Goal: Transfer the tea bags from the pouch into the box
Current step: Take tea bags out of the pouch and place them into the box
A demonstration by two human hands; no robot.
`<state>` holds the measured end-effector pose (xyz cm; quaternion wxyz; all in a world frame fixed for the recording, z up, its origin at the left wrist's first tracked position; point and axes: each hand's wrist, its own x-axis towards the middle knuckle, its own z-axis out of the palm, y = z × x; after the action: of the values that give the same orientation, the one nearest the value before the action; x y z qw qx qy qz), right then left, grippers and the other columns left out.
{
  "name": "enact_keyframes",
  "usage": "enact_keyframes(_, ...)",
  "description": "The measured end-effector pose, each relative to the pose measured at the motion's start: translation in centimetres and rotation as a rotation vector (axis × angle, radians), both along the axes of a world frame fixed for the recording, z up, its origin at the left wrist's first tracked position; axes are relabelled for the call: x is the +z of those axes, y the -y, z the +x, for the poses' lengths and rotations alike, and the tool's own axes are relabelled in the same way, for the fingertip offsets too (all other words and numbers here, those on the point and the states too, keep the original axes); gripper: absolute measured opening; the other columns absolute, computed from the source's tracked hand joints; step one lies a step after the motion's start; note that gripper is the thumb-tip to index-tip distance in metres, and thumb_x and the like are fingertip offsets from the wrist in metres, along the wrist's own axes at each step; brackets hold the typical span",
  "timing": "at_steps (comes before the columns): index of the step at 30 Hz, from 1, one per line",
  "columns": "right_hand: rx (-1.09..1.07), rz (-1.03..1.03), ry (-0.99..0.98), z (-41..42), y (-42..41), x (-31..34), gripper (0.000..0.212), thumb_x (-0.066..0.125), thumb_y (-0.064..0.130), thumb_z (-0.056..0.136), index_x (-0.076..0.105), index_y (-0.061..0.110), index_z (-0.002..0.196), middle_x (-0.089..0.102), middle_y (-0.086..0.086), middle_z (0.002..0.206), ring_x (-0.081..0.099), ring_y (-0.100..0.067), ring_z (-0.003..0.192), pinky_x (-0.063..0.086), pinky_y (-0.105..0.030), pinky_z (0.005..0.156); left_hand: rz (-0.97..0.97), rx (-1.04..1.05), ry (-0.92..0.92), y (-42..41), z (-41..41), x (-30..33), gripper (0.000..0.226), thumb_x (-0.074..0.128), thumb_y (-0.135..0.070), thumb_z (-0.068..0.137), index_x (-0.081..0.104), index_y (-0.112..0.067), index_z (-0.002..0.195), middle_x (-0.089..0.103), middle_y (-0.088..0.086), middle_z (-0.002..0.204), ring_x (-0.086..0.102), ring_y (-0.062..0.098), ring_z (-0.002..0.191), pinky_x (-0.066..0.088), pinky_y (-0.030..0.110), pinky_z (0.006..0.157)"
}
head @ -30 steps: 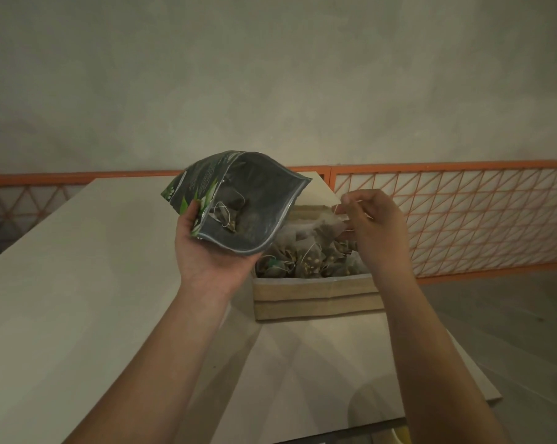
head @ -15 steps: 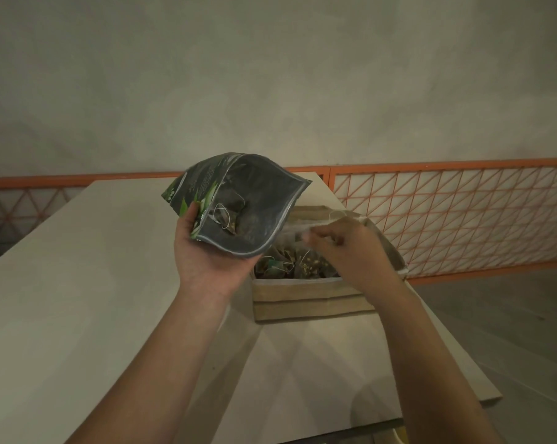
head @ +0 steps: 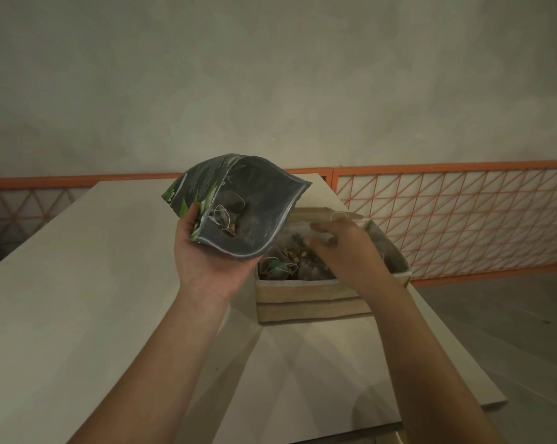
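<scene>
Left hand (head: pixel 206 264) at frame centre grips the pouch (head: pixel 235 203) from below, thumb curled over its near edge; pouch is tilted, mouth open toward the camera, a few tea bags (head: pixel 230 216) w/ strings visible inside. Right hand (head: pixel 344 248), centre-right, reaches over the box (head: pixel 306 302); its fingers (head: pixel 322 227) point toward the pouch mouth, blurred, so can't tell if they hold anything. Box sits on the pale surface (head: pixel 78 299), heaped w/ more tea bags. Orange railing (head: pixel 446 213) runs behind, right of frame.

left hand (head: pixel 206 261) raised, gripping, right hand (head: pixel 344 248) blurred, fingers extended
</scene>
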<state>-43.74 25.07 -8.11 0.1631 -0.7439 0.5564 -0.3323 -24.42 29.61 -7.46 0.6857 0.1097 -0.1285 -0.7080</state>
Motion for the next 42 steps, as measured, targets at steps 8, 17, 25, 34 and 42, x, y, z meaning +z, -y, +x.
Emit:
enact_keyframes(8, 0.180, 0.195, -0.150, 0.2, -0.8, 0.0, 0.025, 0.048, 0.036, 0.100, 0.067, 0.025, 0.110, 0.066, 0.008, 0.090, 0.060, -0.009, 0.080, 0.044, -0.026, 0.076, -0.010, -0.030, -0.005, 0.0, -0.2, 0.0, 0.054, 0.050, -0.051, 0.094, 0.073, -0.011, 0.121, 0.062, 0.023, 0.135, 0.057, 0.043, 0.126, 0.041, 0.056, 0.109)
enact_keyframes(17, 0.100, -0.240, 0.601, 2.5, -3.5, 3.3, 0.048, 0.053, 0.053, 0.091, 0.051, 0.031, 0.133, 0.058, 0.017, 0.106, 0.057, 0.004, 0.087, 0.047, -0.009, 0.066, -0.060, -0.083, 0.035, -0.1, 0.0, 0.3, 0.061, 0.052, -0.056, 0.092, 0.061, -0.017, 0.138, 0.057, 0.022, 0.141, 0.056, 0.041, 0.128, 0.049, 0.053, 0.102)
enact_keyframes(25, 0.145, -0.599, 0.652, 4.7, -4.1, 2.0, 0.032, 0.044, 0.026, 0.101, 0.062, 0.014, 0.126, 0.064, 0.009, 0.113, 0.063, -0.013, 0.100, 0.057, -0.038, 0.079, -0.084, -0.080, 0.136, 0.5, 0.4, 0.5, 0.058, 0.046, -0.055, 0.094, 0.064, -0.017, 0.133, 0.057, 0.014, 0.142, 0.053, 0.035, 0.130, 0.041, 0.051, 0.110)
enact_keyframes(34, 0.064, -0.582, 0.621, 4.4, -3.8, 1.5, 0.031, 0.045, 0.024, 0.101, 0.063, 0.016, 0.125, 0.057, 0.027, 0.109, 0.062, -0.009, 0.098, 0.057, -0.037, 0.077, -0.033, -0.034, 0.103, 0.7, 0.2, 0.2, 0.052, 0.053, -0.050, 0.091, 0.063, -0.020, 0.132, 0.049, 0.013, 0.151, 0.047, 0.034, 0.138, 0.042, 0.052, 0.109)
enact_keyframes(42, 0.085, -0.441, 0.815, 4.7, -4.7, 1.2, 0.040, 0.062, 0.021, 0.094, 0.043, 0.030, 0.129, 0.060, 0.005, 0.116, 0.066, -0.013, 0.088, 0.053, -0.022, 0.065, -0.057, -0.036, 0.097, 0.3, -0.1, 0.4, 0.050, 0.052, -0.050, 0.091, 0.065, -0.021, 0.131, 0.058, 0.014, 0.144, 0.058, 0.037, 0.128, 0.050, 0.055, 0.099)
